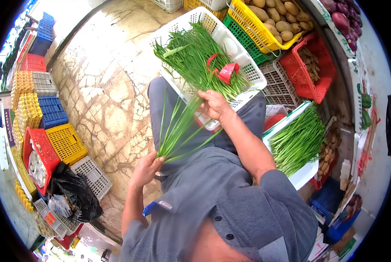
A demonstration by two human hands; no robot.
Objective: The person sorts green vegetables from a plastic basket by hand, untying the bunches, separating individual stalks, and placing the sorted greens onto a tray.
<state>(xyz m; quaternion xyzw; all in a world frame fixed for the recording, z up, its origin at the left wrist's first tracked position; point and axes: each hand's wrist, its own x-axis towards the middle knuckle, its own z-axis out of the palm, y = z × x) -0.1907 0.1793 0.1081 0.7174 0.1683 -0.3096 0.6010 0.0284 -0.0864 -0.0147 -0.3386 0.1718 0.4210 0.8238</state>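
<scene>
head camera, worn | looks forward and steeply down over the shirt (204, 192) | left hand (148, 167) and right hand (213, 105) near, mid-frame | floor (110, 102) farther off | wide round view, black corners, crates (66, 143) bowed along the left edge

Floor (103, 105) is lying open beside the left hand (148, 168), providing lateral passage as far as the yellow crate (66, 143). Green stalks (178, 131) are spanning the space between that hand and the right hand (213, 105), obstructing direct crossing. Ahead, the white basket (232, 46) is presenting raised walls, with a leafy bundle (195, 54) occupying much of its interior. The white box (306, 175) is limiting outward clearance beside the right forearm.
</scene>
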